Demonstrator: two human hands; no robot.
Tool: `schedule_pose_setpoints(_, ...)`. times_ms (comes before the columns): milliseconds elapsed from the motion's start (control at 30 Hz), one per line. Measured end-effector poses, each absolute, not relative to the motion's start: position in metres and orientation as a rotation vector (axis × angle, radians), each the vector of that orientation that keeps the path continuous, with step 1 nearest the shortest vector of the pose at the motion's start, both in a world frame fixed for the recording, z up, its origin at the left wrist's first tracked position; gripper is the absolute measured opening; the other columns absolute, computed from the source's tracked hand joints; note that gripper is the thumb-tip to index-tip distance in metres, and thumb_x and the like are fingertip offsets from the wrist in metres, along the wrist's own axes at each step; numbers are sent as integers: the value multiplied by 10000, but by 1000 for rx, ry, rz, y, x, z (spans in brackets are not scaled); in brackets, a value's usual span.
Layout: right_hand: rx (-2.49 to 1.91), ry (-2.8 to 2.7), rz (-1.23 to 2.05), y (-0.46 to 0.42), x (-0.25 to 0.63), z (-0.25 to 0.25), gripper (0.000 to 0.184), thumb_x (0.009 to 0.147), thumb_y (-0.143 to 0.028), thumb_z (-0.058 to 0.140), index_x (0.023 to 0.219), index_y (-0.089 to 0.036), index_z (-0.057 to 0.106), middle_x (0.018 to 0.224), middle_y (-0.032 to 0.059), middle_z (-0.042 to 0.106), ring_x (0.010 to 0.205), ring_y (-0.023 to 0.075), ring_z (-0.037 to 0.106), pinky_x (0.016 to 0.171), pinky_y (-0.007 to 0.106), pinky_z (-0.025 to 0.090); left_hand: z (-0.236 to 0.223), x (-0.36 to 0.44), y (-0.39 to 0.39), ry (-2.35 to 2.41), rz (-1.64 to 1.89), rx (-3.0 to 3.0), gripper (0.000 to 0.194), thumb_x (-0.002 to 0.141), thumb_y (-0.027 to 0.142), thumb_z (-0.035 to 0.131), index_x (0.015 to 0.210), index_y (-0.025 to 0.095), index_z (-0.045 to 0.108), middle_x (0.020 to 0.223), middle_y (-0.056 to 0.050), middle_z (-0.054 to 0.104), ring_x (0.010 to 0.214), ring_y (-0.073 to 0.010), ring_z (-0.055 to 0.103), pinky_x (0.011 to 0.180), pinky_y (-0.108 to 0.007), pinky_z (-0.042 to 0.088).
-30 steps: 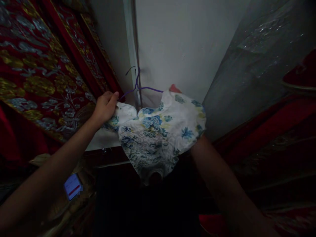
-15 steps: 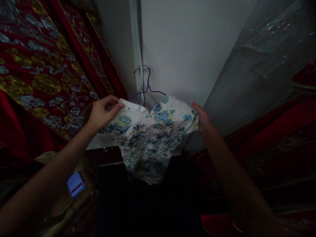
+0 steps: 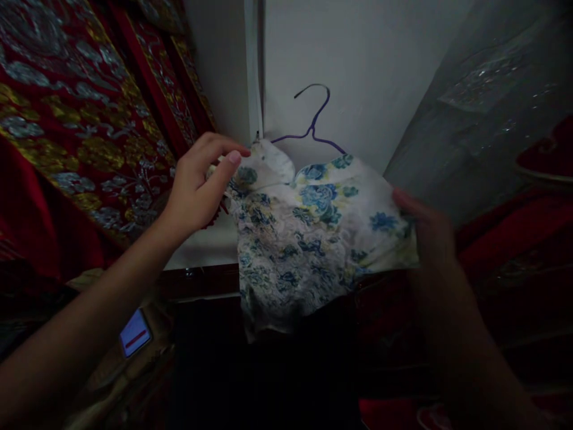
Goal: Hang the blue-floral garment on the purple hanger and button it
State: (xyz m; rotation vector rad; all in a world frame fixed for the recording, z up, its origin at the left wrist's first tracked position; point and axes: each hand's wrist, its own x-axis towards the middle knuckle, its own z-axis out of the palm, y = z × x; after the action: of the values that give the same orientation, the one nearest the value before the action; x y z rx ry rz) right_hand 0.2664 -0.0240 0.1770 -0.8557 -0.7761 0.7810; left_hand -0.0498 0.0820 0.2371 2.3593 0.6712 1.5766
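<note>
The top (image 3: 308, 233) is spread between both hands, a hanger (image 3: 312, 128) running into its neckline, hook at 12 o'clock before a pale wall (image 3: 367, 65). Out at 10 lies red embroidered cloth (image 3: 67, 131); at 2, clear plastic (image 3: 487, 101); at 8, a lit phone (image 3: 135, 333). The left hand (image 3: 201, 179) covers part of the shoulder at 10, fingers curled, slightly parted; I cannot tell whether they pinch it. The right hand (image 3: 432, 230) has blurred fingers against the sleeve at 3, their grip unclear.

White top (image 3: 308, 233) — blue-flowered, purple hanger (image 3: 312, 129)
</note>
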Motion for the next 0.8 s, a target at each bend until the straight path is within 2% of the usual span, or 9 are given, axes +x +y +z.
schedule_pose_setpoints(133,-957,-1261,1260,-75,221,167,383,717,-342,848,1067,-224,745,898,24,761,757,177,724,663,274,587,213,-46,39,646,1129,1606,287,907,391,602,1101,192,670,1141,-100,709,1079,-237,661,937,-409,528)
schedule_pose_setpoints(200,-973,-1564,1469,-83,192,153,385,759,-363,833,1093,-194,742,1011,53,755,842,166,718,733,264,568,201,-45,18,645,904,1296,296,868,417,642,1053,186,654,1109,-107,708,1029,-242,684,919,-412,543)
schedule_pose_setpoints(300,-935,-1764,1576,-67,164,121,361,827,-395,769,1106,-169,733,1034,69,749,878,158,700,787,278,551,187,-57,-5,717,752,1125,302,790,363,746,1024,197,653,937,-51,700,787,-171,676,767,-328,559)
schedule_pose_setpoints(367,-974,-1775,1407,-45,161,101,301,839,-394,746,1038,-168,740,969,64,748,862,168,689,812,313,550,179,-74,-11,819,721,1204,330,769,342,783,1048,207,672,816,-14,673,631,-125,605,610,-260,506)
schedule_pose_setpoints(467,-1080,-1700,806,-10,176,85,170,816,-349,754,916,-212,741,932,54,724,905,205,665,886,387,531,173,-105,-7,982,673,1413,288,801,432,749,995,221,723,653,8,626,496,-117,510,445,-232,372)
schedule_pose_setpoints(533,-1067,-1614,497,7,189,84,208,791,-335,771,978,-247,745,1043,64,708,1031,239,641,952,424,505,176,-124,-1,1058,675,1590,246,816,481,720,890,249,752,588,14,606,471,-135,499,410,-243,344)
schedule_pose_setpoints(600,-1040,-1575,468,18,196,86,344,782,-358,782,1112,-277,729,1184,65,683,1135,252,614,980,423,500,183,-137,4,1091,738,1811,231,811,500,714,782,276,765,602,3,640,503,-162,544,424,-270,393)
schedule_pose_setpoints(667,-1021,-1583,680,21,196,87,362,793,-431,774,1116,-273,730,1122,51,713,1045,235,656,881,371,546,194,-144,10,1102,872,2001,214,803,482,722,723,289,765,659,-7,687,566,-187,600,480,-301,466)
schedule_pose_setpoints(800,-986,-1360,1116,19,188,89,387,754,-608,763,788,-225,721,669,11,690,582,165,631,538,275,521,209,-147,30,1150,1271,2170,131,801,397,759,823,268,754,746,-3,713,662,-196,642,609,-338,543)
